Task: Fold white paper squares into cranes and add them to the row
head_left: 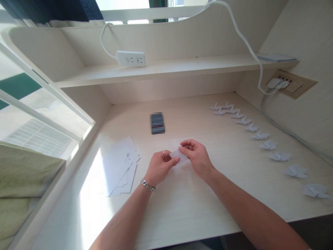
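Between my two hands is a small white piece of paper (180, 158), held above the middle of the desk. My left hand (161, 165) pinches its left side between thumb and fingers; a ring and a chain bracelet show on that hand and wrist. The upper right corner is gripped by the thumb and fingers of my right hand (197, 156). Loose white paper sheets (114, 163) lie overlapping to the left of my hands. Along the right side, several folded white paper cranes (252, 127) stand in a curved row.
A dark, pixelated rectangular object (157, 123) lies beyond my hands. On the shelf (177, 69) at the back rests a white power strip (130, 58). Its white cable (241, 34) runs to a wall socket (292, 84) on the right. The desk's front edge is near my forearms.
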`<state>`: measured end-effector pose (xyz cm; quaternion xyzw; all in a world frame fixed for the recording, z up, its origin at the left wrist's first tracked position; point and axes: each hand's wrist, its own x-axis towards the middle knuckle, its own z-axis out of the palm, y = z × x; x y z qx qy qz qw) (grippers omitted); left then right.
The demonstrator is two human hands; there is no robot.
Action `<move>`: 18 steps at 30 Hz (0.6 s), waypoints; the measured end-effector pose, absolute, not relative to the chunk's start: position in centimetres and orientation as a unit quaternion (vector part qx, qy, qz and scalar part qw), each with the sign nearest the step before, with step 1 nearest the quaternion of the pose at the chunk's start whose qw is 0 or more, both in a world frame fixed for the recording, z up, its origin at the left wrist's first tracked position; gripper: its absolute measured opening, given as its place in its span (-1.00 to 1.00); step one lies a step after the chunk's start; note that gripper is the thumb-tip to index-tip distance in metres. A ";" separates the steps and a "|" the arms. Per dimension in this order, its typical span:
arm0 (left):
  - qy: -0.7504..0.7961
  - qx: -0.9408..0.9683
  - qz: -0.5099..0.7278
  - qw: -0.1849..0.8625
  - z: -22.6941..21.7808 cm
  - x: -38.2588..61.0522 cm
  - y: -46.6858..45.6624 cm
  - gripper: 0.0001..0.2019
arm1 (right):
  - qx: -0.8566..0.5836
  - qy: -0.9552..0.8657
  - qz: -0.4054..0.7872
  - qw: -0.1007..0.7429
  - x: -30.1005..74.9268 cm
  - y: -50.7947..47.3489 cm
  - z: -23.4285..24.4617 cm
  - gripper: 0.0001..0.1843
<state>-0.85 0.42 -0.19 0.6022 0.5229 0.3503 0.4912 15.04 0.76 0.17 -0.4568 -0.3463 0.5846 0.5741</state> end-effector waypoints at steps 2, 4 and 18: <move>0.522 0.612 0.338 0.489 -0.2 -0.9 0.5 -0.67 | -0.454 -0.345 0.586 0.576 15.0 0.7 0.1 -0.70; 0.519 0.618 0.327 0.492 -0.3 -1.0 0.5 -0.69 | -0.451 -0.347 0.586 0.577 14.9 0.7 0.2 -0.73; 0.499 0.636 0.292 0.512 0.1 -1.0 0.4 -0.70 | -0.477 -0.383 0.544 0.574 14.7 0.6 0.2 -0.68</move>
